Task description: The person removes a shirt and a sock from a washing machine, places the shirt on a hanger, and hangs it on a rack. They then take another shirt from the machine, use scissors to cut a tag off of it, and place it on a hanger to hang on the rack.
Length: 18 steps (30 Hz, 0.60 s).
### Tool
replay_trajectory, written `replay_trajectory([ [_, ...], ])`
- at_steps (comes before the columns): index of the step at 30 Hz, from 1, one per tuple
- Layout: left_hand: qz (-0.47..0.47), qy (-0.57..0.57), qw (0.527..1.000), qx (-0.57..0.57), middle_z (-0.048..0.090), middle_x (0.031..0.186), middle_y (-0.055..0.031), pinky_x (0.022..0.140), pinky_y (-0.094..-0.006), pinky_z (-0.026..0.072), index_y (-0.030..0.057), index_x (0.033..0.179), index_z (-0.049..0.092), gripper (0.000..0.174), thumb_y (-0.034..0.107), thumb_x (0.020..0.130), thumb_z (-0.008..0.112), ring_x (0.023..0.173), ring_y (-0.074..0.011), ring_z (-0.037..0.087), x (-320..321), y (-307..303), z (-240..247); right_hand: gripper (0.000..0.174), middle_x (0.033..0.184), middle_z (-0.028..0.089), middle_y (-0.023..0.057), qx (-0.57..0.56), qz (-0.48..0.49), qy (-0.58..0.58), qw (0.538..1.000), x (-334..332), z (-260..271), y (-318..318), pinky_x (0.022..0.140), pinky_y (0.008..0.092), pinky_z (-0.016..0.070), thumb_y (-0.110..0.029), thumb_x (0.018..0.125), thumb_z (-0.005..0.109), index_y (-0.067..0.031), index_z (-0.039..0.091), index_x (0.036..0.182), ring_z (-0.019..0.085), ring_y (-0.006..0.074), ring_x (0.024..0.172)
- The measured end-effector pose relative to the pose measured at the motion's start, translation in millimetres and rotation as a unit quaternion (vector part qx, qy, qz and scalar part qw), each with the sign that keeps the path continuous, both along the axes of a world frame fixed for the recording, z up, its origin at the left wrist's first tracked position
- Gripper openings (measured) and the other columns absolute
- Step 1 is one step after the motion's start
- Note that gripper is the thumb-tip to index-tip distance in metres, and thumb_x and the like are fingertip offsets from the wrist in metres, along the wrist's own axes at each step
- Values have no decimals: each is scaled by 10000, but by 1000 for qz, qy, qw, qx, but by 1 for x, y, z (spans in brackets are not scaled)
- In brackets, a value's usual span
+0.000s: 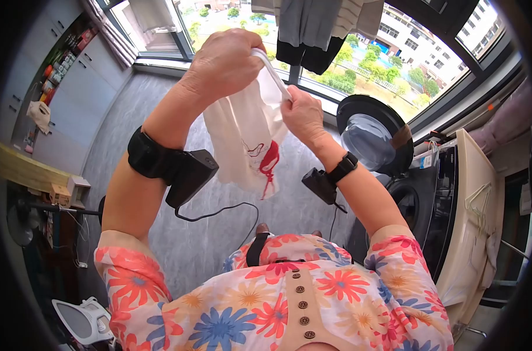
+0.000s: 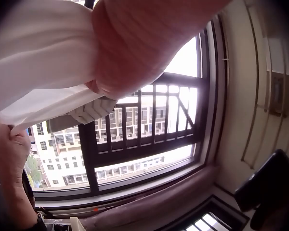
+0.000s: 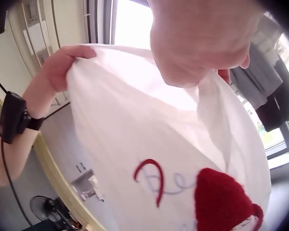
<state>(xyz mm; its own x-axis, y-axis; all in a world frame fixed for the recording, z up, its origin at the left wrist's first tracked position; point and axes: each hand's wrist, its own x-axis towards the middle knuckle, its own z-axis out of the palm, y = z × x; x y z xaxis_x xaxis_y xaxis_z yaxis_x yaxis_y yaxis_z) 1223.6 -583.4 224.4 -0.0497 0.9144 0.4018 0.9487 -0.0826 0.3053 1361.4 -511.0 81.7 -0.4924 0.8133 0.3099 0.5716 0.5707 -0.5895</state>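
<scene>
A white cloth garment (image 1: 237, 123) with a red motif hangs stretched between two raised hands. The left hand (image 1: 228, 63), higher up, grips its edge with curled fingers; the right hand (image 1: 304, 116) pinches the same edge further along. In the right wrist view the cloth (image 3: 130, 125) spreads wide, showing a red knitted shape (image 3: 219, 199) and a red curved line. There the left hand (image 3: 62, 67) holds a corner, and the right hand (image 3: 202, 41) covers part of the upper edge. The left wrist view shows pale folds (image 2: 43, 43) beside the left hand (image 2: 130, 43).
At the right stands a black washing machine (image 1: 436, 205) with its round door (image 1: 374, 137) swung out. Clothes (image 1: 313, 23) hang before the windows. An iron (image 1: 81, 320) is at the lower left, a fan (image 1: 21, 219) at the left. A cable loops below the left forearm.
</scene>
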Motion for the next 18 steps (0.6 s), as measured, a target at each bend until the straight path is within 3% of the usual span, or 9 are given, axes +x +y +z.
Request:
replay_trajectory([
  [3, 13, 18, 1000, 8, 596, 718, -157, 660, -325, 461, 23, 839, 629, 235, 102, 654, 508, 664, -263, 581, -20, -16, -4, 138, 803, 617, 143, -13, -28, -91, 995, 17, -33, 24, 734, 410, 424, -143, 711, 490, -73, 569, 800, 586, 309, 802],
  [5, 21, 47, 998, 20, 586, 692, -155, 637, -318, 459, 23, 837, 628, 236, 110, 647, 518, 635, -257, 570, -38, -32, -10, 154, 758, 612, 158, 38, 57, -106, 992, 40, -51, 52, 694, 363, 446, -129, 692, 517, -56, 593, 803, 591, 315, 746],
  [9, 103, -70, 981, -147, 594, 692, -117, 619, -286, 453, 15, 807, 631, 223, 92, 618, 541, 654, -212, 574, -64, -62, -30, 183, 714, 621, 108, -196, 159, 31, 967, 83, 14, 76, 593, 265, 452, -26, 657, 558, -26, 622, 829, 601, 190, 668],
  [11, 119, -162, 963, -181, 606, 709, -116, 651, -289, 461, 24, 806, 637, 224, 78, 610, 542, 684, -225, 595, -63, -72, -39, 202, 707, 614, 46, -179, 205, 124, 954, 90, 69, 61, 615, 243, 454, 42, 667, 515, -23, 612, 831, 586, 122, 680],
  [13, 50, -213, 976, -3, 599, 744, -85, 640, -254, 443, 24, 812, 636, 210, 37, 622, 546, 696, -174, 570, -56, -84, -43, 228, 702, 611, 39, 10, 181, 172, 968, 94, 103, 23, 637, 234, 455, 81, 669, 472, -25, 605, 820, 584, 127, 685],
  [14, 16, -300, 952, 65, 595, 779, -79, 646, -269, 441, 28, 847, 632, 215, 31, 653, 541, 718, -177, 567, -49, -91, -75, 260, 722, 621, 86, -63, 178, 235, 953, 97, 78, 10, 657, 229, 457, 83, 660, 468, -36, 611, 841, 600, 176, 700],
  [16, 51, -189, 964, -182, 604, 840, -120, 704, -284, 442, 57, 917, 621, 260, 21, 693, 495, 782, -213, 589, -54, -113, -131, 225, 760, 614, 149, -71, 211, -78, 972, 128, 1, 13, 672, 342, 468, -36, 679, 569, -75, 620, 894, 594, 306, 726],
  [17, 56, -189, 962, -190, 604, 840, -120, 704, -284, 442, 57, 917, 621, 260, 21, 693, 495, 782, -213, 589, -50, -120, -136, 197, 780, 604, 153, -154, 201, -179, 951, 135, -8, -3, 660, 381, 458, -103, 687, 595, -77, 615, 882, 573, 338, 730],
  [18, 93, -158, 973, -140, 603, 862, -131, 705, -282, 442, 65, 916, 623, 267, 18, 696, 479, 791, -220, 589, -46, -121, -139, 156, 775, 591, 146, -157, 225, -146, 950, 137, -3, -23, 642, 376, 453, -121, 694, 592, -73, 610, 842, 567, 330, 720],
])
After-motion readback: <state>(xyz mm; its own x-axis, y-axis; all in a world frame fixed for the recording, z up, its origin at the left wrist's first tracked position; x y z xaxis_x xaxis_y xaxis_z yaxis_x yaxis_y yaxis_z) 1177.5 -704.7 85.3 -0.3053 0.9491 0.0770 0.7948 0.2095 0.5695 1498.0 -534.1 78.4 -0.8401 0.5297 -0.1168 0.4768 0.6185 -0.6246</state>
